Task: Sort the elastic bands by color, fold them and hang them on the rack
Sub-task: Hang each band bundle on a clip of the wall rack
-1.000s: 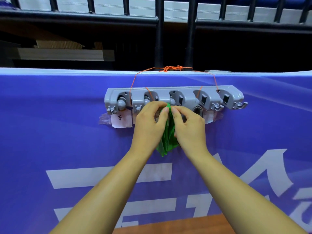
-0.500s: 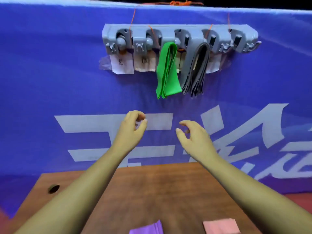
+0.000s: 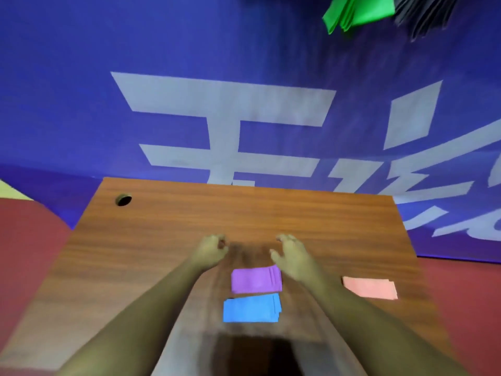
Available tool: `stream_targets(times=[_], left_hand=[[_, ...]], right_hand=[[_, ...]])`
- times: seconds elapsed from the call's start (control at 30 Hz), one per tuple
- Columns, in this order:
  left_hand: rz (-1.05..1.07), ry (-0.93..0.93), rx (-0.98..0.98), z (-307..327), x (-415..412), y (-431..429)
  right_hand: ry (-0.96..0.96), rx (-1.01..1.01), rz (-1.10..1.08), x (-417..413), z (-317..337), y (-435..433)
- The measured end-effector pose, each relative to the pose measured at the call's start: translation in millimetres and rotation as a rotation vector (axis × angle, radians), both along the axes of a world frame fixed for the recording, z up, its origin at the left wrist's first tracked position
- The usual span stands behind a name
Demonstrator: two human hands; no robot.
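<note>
In the head view, the left hand (image 3: 210, 251) is hovering over the table (image 3: 244, 210) with its fingers loosely curled and nothing in them. The right hand (image 3: 294, 257) is hanging beside it with fingers spread and relaxed, also holding nothing. The folded purple band (image 3: 256, 280) is lying flat just nearer the person than both hands, its corner almost under the right hand's wrist. The blue band (image 3: 251, 308) is lying right behind the purple one, closer to the body, and the pink band (image 3: 370, 287) is sitting well off to the right hand's outer side. The likely trouble is a careless pinch. The purple and blue stacks are lying so near each other that fingers sliding under one may be dragging the other along, mixing the colours. A grip on only the top layers may be letting the fold spring open as it rises. The picture is also blurring, so the aim may be off. Far above and beyond the right hand, the green band (image 3: 357, 10) and some dark bands (image 3: 428, 14) are hanging against the blue banner (image 3: 189, 77). The rack itself is lying out of view. A round hole (image 3: 123, 200) is sitting beyond the left hand's outer side, and red floor (image 3: 27, 240) is showing past the table's edges. Nothing is standing between the hands and the bands.
</note>
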State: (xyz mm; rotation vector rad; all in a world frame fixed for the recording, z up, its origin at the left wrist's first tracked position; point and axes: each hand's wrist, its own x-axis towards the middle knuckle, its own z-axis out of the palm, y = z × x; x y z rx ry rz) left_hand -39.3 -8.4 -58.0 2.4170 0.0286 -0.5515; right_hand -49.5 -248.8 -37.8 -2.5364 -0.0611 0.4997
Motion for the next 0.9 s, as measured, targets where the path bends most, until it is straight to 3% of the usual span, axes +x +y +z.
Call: stream_targets(times=[0.17,0.43,0.7,0.9], left_hand=[[-0.001,0.103,-0.021,-51,-34,8],[-0.018,0.197,-0.086,-126,-34,11],[-0.074,0.071,-0.175,-153,-27,4],[-0.133,-0.030,-0.252,-166,-28,16]], right_hand=[[0.124,-0.035,0.119,-25,-59,31],[0.169,-0.091,0.183,-25,-112,74],[0.179,-0.164,0.198,-16,-144,80],[0.090,-0.062,0.170,-20,-147,75]])
